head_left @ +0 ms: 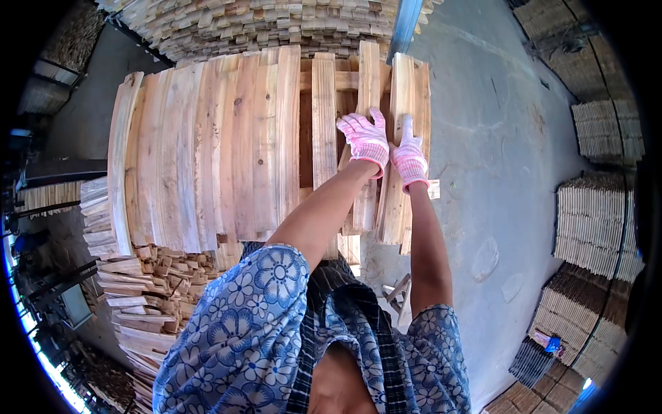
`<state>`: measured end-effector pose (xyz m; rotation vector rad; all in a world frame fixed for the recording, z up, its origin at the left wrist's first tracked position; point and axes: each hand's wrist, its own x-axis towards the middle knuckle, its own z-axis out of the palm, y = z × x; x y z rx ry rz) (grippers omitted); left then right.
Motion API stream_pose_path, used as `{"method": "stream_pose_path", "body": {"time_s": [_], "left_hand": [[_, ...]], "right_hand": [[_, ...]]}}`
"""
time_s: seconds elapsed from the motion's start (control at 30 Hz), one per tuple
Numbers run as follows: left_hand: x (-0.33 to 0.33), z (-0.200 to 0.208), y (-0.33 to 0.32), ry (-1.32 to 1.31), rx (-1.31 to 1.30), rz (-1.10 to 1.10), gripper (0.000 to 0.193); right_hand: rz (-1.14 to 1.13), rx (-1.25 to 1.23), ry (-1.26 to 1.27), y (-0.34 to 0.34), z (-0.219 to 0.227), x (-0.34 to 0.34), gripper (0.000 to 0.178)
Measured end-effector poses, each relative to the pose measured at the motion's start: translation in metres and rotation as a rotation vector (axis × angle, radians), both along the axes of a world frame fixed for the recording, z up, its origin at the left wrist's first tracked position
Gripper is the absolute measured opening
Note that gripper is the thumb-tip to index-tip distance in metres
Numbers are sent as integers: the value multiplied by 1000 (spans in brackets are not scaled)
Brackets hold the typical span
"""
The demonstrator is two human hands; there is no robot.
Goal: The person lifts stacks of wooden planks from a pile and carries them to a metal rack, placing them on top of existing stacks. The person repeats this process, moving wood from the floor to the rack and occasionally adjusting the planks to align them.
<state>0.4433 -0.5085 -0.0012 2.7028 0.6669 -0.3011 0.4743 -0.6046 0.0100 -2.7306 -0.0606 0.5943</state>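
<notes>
My left hand (365, 141), in a pink knit glove, lies flat with fingers spread on a rough plank (367, 103) at upper centre. My right hand (409, 155) presses flat on the neighbouring pale plank (402, 90). Neither grips.

At the top of the frame I see a big heap of cut boards (276, 24), with a blue metal post (407, 24) rising just right of it. Lower left, I make out a jumbled pile of offcuts (148, 303), and on the bare concrete floor (496, 138) bottom centre a small wooden stool (398, 293). Down the right edge I count several neat stacks of thin slats (589, 221), with a small blue item (552, 343) lying on a dark stack at lower right.
</notes>
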Motion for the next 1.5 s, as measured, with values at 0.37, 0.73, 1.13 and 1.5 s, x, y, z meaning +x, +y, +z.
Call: {"method": "stream_pose_path", "body": {"time_s": [0.37, 0.73, 1.13, 1.5], "left_hand": [[-32, -20, 42, -468, -1790, 469, 108], [-46, -16, 16, -189, -900, 309, 87], [-62, -36, 24, -333, -1377, 451, 94], [-61, -48, 12, -265, -753, 338, 60]], "right_hand": [[0, 38, -74, 3, -1, -7, 75], [9, 115, -195, -1, -24, -8, 71], [194, 144, -239, 3, -36, 9, 88], [136, 160, -55, -12, -27, 5, 96]]}}
